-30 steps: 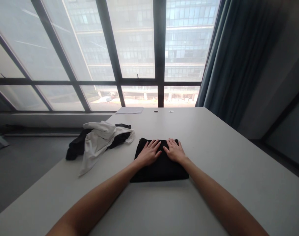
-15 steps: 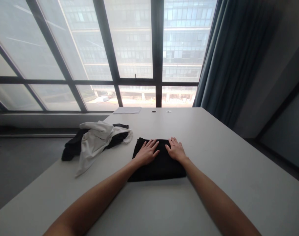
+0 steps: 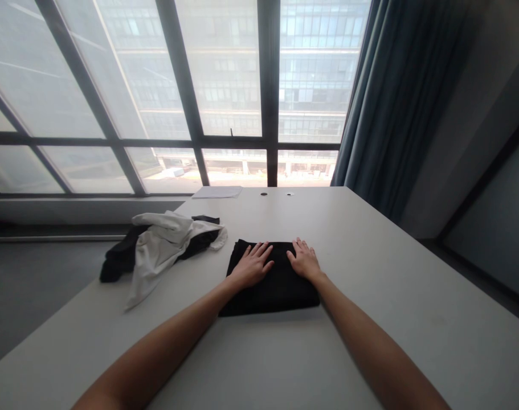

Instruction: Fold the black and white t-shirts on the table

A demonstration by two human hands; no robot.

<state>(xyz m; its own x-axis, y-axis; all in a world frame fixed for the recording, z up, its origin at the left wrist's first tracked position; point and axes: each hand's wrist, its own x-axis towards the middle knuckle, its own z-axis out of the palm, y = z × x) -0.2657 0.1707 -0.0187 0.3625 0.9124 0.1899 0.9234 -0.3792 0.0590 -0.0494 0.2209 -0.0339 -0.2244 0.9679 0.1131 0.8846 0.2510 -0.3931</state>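
A black folded cloth item, apparently a garment (image 3: 276, 293), lies as a flat rectangle on the white table (image 3: 259, 353) in front of me. My left hand (image 3: 251, 265) rests palm down on its left part, fingers spread. On its upper right edge lies my right hand (image 3: 304, 261), also flat, with the fingers stretched away from me and the thumb apart. Neither hand grips the cloth. What kind of garment it is cannot be made out from this fold.
To the left, a crumpled white garment (image 3: 160, 242) lies over a black one (image 3: 121, 256) near the table's left edge. Sheets of paper (image 3: 217, 192) lie at the far edge, beside two round cable holes (image 3: 264, 194). A blue curtain (image 3: 379, 114) hangs by the window.
The whole view has shifted slightly, so everything sits a little further left. Both hands stay flat on the black folded cloth, in nearly the same places.
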